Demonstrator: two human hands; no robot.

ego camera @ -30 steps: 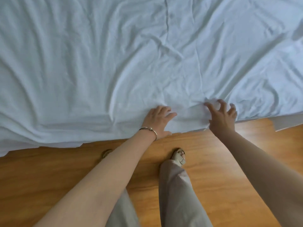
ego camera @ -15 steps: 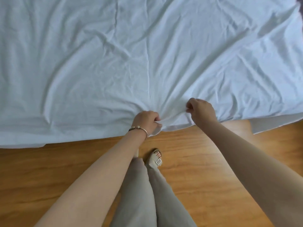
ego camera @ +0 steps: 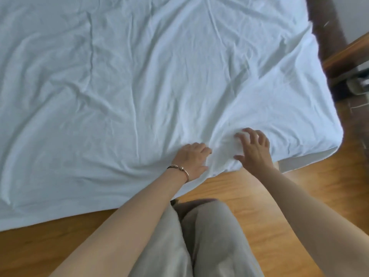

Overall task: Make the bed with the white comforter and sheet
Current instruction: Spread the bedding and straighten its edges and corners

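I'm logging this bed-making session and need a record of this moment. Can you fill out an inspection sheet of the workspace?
Surface: bed covered by a white sheet, wrinkled, with creases fanning out from the near edge.
Job's things: sheet only; its near edge hangs over the bed side, bunched between the hands. No separate comforter can be told apart.
Clutter: nothing seen on the bed.
Hands: left hand, bracelet on its wrist, rests on the sheet with fingers curled into the fabric; right hand is spread, fingertips on the bunched fabric.
Cables: nothing seen.
Surroundings: wooden floor; dark headboard at far right; blurred furniture beside it.
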